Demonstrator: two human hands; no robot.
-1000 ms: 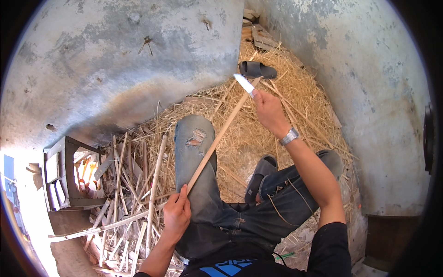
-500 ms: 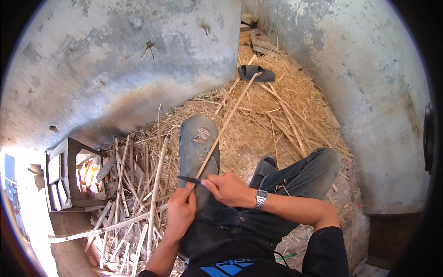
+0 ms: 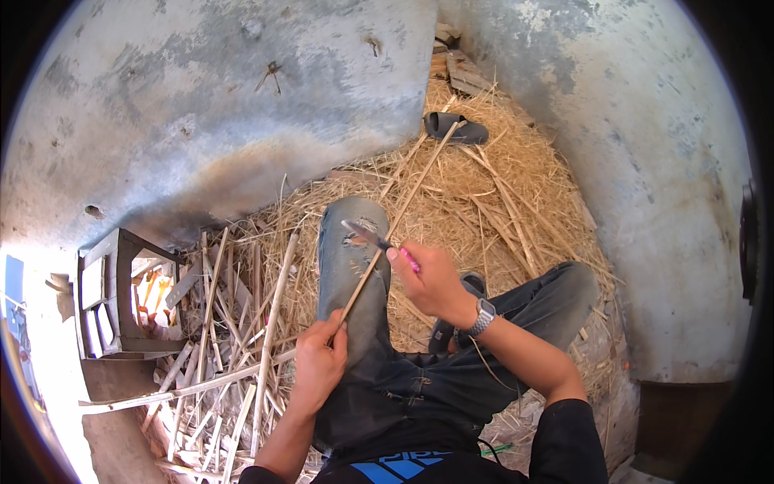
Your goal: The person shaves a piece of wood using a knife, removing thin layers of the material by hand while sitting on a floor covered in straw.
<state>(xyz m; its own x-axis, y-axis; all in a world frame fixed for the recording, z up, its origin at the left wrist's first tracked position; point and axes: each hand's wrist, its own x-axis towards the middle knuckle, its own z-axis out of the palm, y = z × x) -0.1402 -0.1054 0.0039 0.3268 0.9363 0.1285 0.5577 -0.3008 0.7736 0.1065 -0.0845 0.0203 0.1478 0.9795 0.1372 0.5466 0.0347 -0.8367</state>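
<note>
My left hand (image 3: pixel 320 360) is closed round the near end of a long thin wooden strip (image 3: pixel 415 181), which slants across my raised left knee and up to the far right. In my right hand (image 3: pixel 434 278) is a knife (image 3: pixel 367 235) with a pink handle, its blade pointing left above the torn knee of my jeans. The blade lies across the strip, or just over it; contact cannot be made out. A thin shaving (image 3: pixel 493 367) hangs below my right wrist. The strip's far end reaches a dark slide sandal (image 3: pixel 456 128) on the straw.
A straw heap (image 3: pixel 524 189) covers the floor ahead, between two worn plaster walls (image 3: pixel 201 97). Several split sticks (image 3: pixel 276 339) lie jumbled at my left. Beside them stands a dark open-framed box (image 3: pixel 121 298) with a bright opening.
My right hand and the knife have moved forward along the strip, away from my left hand. A thin shaving now hangs near the right wrist. My left hand keeps its hold.
</note>
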